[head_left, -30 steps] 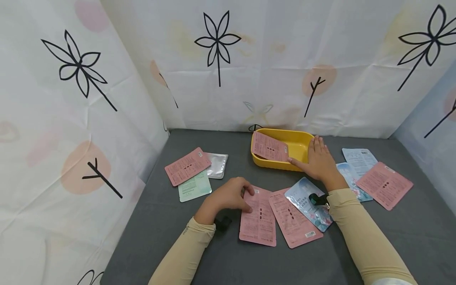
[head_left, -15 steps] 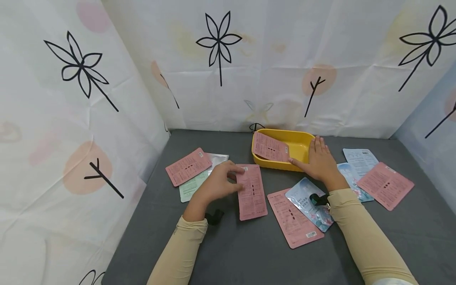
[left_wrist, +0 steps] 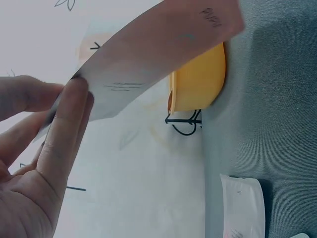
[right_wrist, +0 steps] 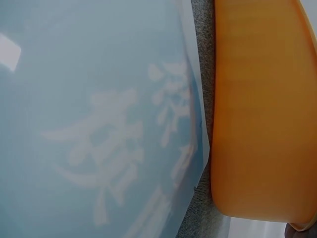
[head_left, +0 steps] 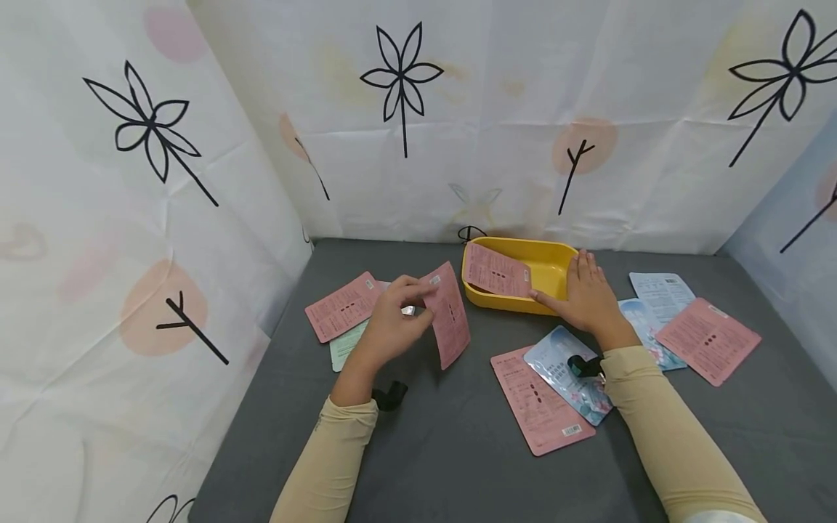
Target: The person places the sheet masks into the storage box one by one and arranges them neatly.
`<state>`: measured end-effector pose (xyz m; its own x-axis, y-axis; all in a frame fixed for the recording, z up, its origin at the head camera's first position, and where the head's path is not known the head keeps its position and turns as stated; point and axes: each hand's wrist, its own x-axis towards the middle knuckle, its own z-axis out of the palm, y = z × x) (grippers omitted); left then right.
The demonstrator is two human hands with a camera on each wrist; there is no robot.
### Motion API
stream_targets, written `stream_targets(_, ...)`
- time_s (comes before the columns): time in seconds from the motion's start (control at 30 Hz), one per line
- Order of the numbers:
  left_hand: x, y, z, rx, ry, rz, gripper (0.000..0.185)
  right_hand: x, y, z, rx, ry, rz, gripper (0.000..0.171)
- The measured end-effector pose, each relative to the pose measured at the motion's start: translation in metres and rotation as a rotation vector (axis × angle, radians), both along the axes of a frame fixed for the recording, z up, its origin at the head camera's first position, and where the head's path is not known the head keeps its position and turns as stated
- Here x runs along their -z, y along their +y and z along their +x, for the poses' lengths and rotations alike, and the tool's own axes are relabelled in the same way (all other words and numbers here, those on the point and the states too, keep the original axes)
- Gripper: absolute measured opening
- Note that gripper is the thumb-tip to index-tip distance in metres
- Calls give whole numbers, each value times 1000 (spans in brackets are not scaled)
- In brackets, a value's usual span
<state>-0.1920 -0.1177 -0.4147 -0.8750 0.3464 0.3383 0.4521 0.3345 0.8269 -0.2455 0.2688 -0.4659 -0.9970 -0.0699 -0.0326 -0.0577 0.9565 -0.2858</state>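
Note:
My left hand (head_left: pixel 397 319) pinches the upper left edge of a pink face mask packet (head_left: pixel 450 319) between thumb and fingers, holding it raised and tilted left of the yellow tray (head_left: pixel 548 274). The left wrist view shows the packet's underside (left_wrist: pixel 148 59), slightly bowed. My right hand (head_left: pixel 588 299) lies against the tray's right end, fingers straight and thumb along the front rim. Inside the tray leans another pink packet (head_left: pixel 495 270). Below the right wrist, a blue packet (head_left: pixel 566 369) overlaps a pink one (head_left: pixel 531 410); its glossy face fills much of the right wrist view.
On the left, a pink packet (head_left: pixel 343 306) overlaps a green one (head_left: pixel 346 345) and a silver one, partly hidden by my left hand. To the right, two blue packets and a pink one (head_left: pixel 708 341) overlap on the grey table (head_left: pixel 431 465). Patterned white cloth (head_left: pixel 458 189) hangs behind.
My left hand has picked the pink packet up from the table's front middle, carried it away from me and slightly left, and tilted it. My right hand has stayed on the tray.

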Motion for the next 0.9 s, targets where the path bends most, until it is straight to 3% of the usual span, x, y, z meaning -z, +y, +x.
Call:
stream_targets(0.13, -2, 1, -1, -58, 34, 65, 38, 0, -1, -2, -4, 2, 0, 131)
stream_targets(0.37, -2, 11, -9, -141, 87, 297, 40, 0, 0, -4, -7, 7, 5, 130)
stream_targets(0.53, 2, 27, -19, -284, 205, 359, 38, 1, 1, -4, -5, 0, 5, 131)
stream_targets(0.63, 5, 37, -24, -351, 237, 404, 37, 2, 2, -4, -4, 2, 2, 131)
stream_targets(0.77, 8, 48, -29, -374, 229, 467, 38, 3, 3, -4, -6, 8, -4, 130)
stream_targets(0.9, 10, 57, -34, -379, 216, 474, 38, 3, 5, -5, -8, 9, -6, 129)
